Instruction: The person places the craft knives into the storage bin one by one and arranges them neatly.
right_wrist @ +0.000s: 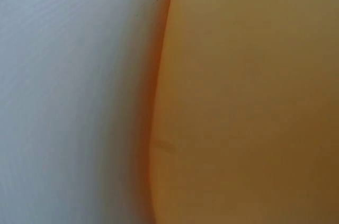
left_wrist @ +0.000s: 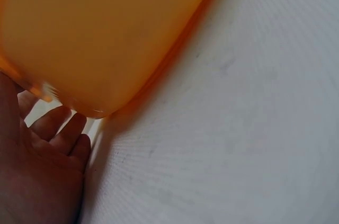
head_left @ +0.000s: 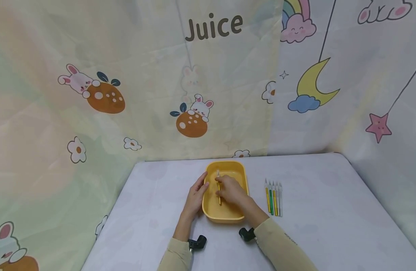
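Note:
In the head view a yellow rectangular tray [head_left: 225,217] sits on the white table. My left hand [head_left: 195,194] holds its left side, thumb at the rim and fingers along the outer wall. The left wrist view shows the curled fingers of that hand [left_wrist: 53,144] against the tray's outer side [left_wrist: 106,38]. Over the tray's inside, my right hand [head_left: 231,189] pinches a slim gold pen [head_left: 219,197] with a pale, clear-looking tip end pointing away from me. The right wrist view has only the tray wall [right_wrist: 243,97] and tabletop; the hand is outside it.
Several similar pens [head_left: 274,199] lie side by side to the right of the tray, in gold, green and silver, tips pointing away. The white table [head_left: 330,226] ends at a printed cloth backdrop [head_left: 153,94] behind and at the sides.

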Demonstrator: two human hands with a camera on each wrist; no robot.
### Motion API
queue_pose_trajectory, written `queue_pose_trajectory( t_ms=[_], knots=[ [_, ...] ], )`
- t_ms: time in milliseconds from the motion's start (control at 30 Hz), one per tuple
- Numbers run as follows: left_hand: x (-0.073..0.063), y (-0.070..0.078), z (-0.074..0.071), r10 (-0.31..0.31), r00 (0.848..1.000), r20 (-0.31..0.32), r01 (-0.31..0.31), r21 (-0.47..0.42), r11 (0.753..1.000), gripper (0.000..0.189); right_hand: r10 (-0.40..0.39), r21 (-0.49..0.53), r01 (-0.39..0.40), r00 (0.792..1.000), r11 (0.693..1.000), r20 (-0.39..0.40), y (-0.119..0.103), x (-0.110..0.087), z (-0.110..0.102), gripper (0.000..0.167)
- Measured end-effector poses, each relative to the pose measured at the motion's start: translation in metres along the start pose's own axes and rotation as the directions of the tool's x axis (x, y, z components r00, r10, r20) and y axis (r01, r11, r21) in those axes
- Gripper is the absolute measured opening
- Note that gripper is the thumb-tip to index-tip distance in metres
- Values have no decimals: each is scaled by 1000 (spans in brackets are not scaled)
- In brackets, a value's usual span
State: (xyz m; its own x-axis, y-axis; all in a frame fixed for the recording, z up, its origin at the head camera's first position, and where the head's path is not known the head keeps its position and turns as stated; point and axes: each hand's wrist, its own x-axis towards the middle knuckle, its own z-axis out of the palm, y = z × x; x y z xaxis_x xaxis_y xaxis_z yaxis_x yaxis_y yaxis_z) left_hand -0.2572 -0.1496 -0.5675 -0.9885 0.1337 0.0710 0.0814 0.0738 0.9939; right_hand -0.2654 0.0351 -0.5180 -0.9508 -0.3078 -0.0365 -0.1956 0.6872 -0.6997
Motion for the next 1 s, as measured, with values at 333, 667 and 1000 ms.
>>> queue_pose_trajectory(
  t_ms=[333,667,1000],
  knots=[
    [-2,0,1,-20,1000,-9,20,5,1000,48,34,-7,-33,998,999,56,-2,0,0,55],
    [-1,-1,1,-13,1000,-8,13,6,1000,49,10,-36,-7,998,999,62,-3,4,2,58],
    [-2,0,0,-11,1000,-1,11,2,1000,49,-7,-47,10,998,999,65,-3,5,3,61]
  ],
)
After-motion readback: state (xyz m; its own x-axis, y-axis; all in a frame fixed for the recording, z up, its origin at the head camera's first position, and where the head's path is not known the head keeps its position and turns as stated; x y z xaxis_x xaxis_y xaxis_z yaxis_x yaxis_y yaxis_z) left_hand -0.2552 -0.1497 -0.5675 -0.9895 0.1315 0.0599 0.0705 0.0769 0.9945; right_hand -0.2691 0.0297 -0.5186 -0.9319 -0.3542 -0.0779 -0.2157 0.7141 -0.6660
